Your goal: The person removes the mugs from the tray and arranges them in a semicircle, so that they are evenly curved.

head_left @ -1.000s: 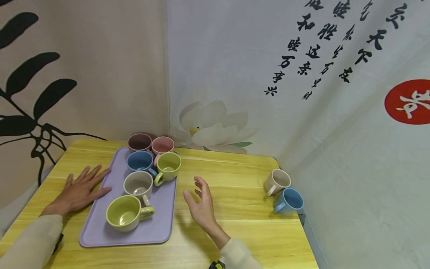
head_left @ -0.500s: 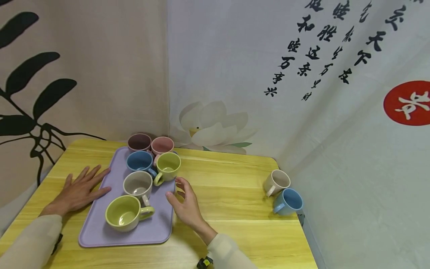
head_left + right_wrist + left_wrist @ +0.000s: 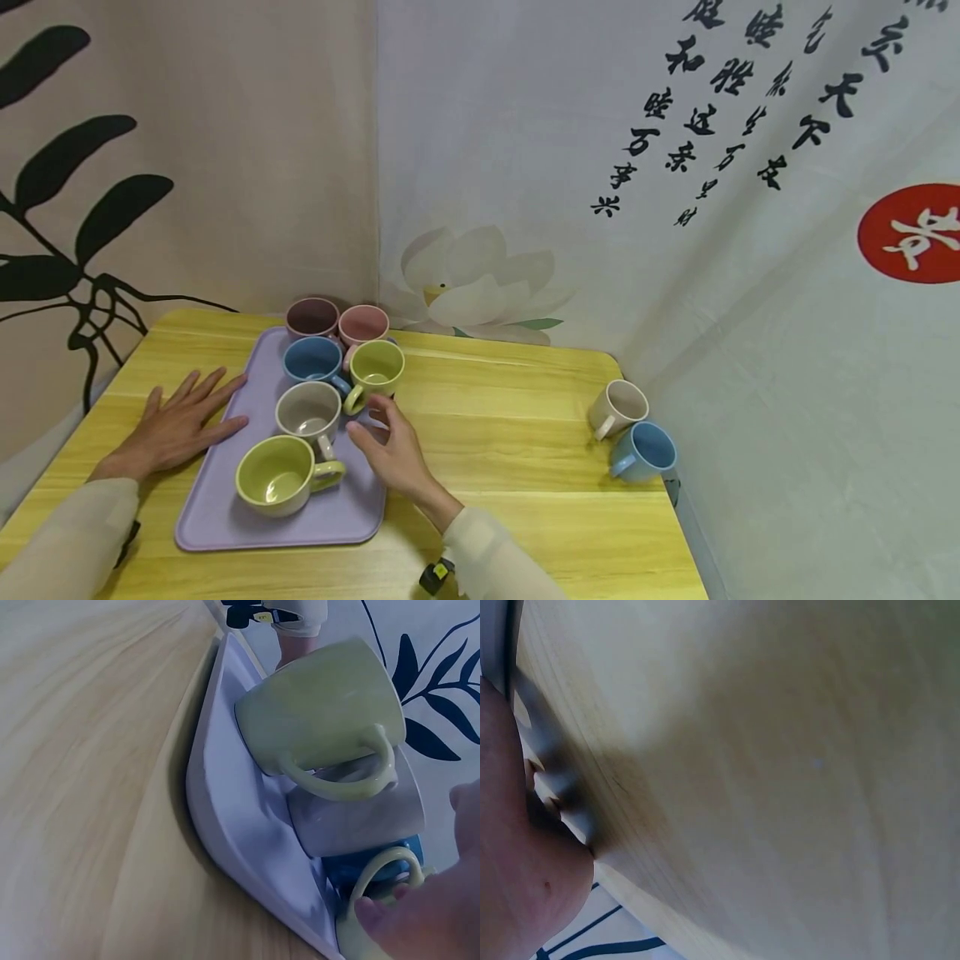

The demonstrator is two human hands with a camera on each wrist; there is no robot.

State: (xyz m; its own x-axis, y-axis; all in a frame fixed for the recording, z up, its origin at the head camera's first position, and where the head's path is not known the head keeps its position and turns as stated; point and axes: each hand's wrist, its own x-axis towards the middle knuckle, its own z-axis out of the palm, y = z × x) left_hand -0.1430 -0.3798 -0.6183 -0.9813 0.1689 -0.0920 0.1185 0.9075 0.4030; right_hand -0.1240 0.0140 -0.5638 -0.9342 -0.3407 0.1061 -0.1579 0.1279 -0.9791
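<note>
A purple tray (image 3: 352,517) holds several mugs standing upright. My left hand (image 3: 176,425) lies with spread fingers at the tray's left rim; part of it shows in the left wrist view. Over the tray's right side is my right hand (image 3: 393,454), fingers loosely bent and holding nothing. Its fingertips come close to the far yellow-green mug (image 3: 377,368) and its handle. Left of that hand stand a light grey mug (image 3: 307,410) and a near yellow-green mug (image 3: 276,475), handles pointing right. A blue mug (image 3: 312,358), a maroon mug (image 3: 311,317) and a pink mug (image 3: 363,323) fill the back.
At the right edge of the wooden table (image 3: 510,467) stand a beige mug (image 3: 618,406) and a light blue mug (image 3: 643,451), side by side. A printed curtain (image 3: 480,150) hangs right behind the table.
My right hand has moved left from over the bare table to over the tray's right side, close to the mugs. The left hand and the mugs stay where they were.
</note>
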